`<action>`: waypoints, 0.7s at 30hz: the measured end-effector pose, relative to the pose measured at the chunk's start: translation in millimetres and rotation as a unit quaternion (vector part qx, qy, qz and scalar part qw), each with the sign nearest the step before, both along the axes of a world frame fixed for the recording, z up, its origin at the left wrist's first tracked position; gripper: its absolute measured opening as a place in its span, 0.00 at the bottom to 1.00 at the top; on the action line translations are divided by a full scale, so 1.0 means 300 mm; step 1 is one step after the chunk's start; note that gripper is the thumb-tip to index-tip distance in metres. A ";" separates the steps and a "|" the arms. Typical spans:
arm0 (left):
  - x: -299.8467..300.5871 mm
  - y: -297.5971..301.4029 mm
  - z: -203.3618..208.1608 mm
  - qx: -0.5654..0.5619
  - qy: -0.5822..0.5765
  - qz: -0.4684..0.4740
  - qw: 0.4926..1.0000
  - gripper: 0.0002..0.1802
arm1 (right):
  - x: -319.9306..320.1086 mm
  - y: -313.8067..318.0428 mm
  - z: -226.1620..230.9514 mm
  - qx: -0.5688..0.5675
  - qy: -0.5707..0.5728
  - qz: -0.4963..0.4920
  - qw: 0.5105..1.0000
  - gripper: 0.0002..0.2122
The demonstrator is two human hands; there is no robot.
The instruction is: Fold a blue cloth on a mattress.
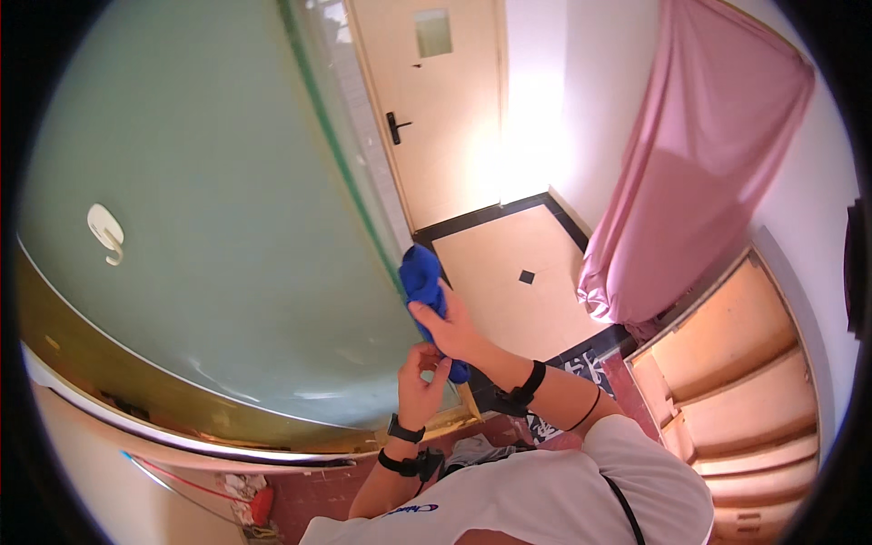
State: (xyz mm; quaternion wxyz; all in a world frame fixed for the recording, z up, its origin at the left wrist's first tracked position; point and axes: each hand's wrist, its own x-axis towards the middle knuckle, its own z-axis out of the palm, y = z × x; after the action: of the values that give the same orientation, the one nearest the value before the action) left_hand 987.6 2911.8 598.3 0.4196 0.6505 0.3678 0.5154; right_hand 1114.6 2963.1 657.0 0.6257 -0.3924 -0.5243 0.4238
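A bunched blue cloth is gripped in my right hand, with the thumb across it and its upper end sticking out beyond the fingers. It lies close against the green edge of a large glass panel; whether it presses on the glass I cannot tell. Just below, my left hand is curled closed, its thumb and fingertips at the lower end of the cloth. Part of that end shows beside the left thumb. Bands circle both wrists.
Beyond the panel's edge stands a pale door with a black handle. A white hook is fixed on the glass. On the right hang a pink curtain and, lower, open wooden shelves. A red-handled item lies at lower left.
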 end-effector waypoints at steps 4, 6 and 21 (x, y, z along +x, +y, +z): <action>0.107 -0.096 -0.073 -0.003 -0.073 -0.059 0.996 0.15 | 0.153 -0.168 -0.047 0.144 -0.270 -0.013 0.952 0.17; 0.140 -0.195 -0.120 -0.025 0.041 -0.070 0.996 0.14 | 0.246 -0.333 -0.132 0.064 -0.277 -0.005 0.959 0.18; 1.023 -1.061 -0.274 -0.094 0.097 -0.592 0.794 0.10 | 0.926 -2.331 -0.442 -0.304 -0.136 -0.659 0.674 0.16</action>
State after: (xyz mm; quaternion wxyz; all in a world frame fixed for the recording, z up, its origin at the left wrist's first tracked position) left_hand 1294.6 2593.5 516.1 0.6639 0.7452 -0.0036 0.0629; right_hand 1392.4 2263.7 524.5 0.5102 -0.8583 -0.0509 -0.0205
